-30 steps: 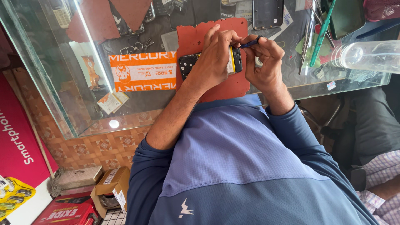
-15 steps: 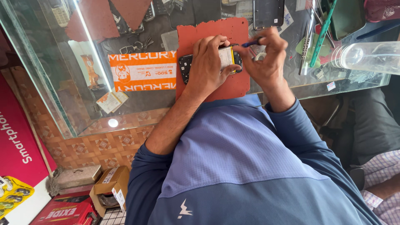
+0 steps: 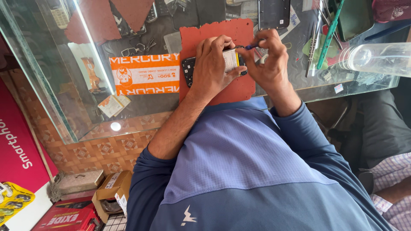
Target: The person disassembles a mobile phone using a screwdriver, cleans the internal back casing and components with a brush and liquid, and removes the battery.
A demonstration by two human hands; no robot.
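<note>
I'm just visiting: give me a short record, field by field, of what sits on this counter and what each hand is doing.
Surface: glass counter
Mat: red mat lying on the glass
Item worked on: opened phone on the mat, back facing up
Left hand: pressed over the phone, steadying it
Right hand: pinching a thin blue-handled tool, tip at the phone's edge
Nearby: clear plastic bottle on its side; orange box under the glass; green tool

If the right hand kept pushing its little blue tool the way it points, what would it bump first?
Probably the open phone on the red mat: the right hand aims the blue tool at it, beside the left hand.
</note>
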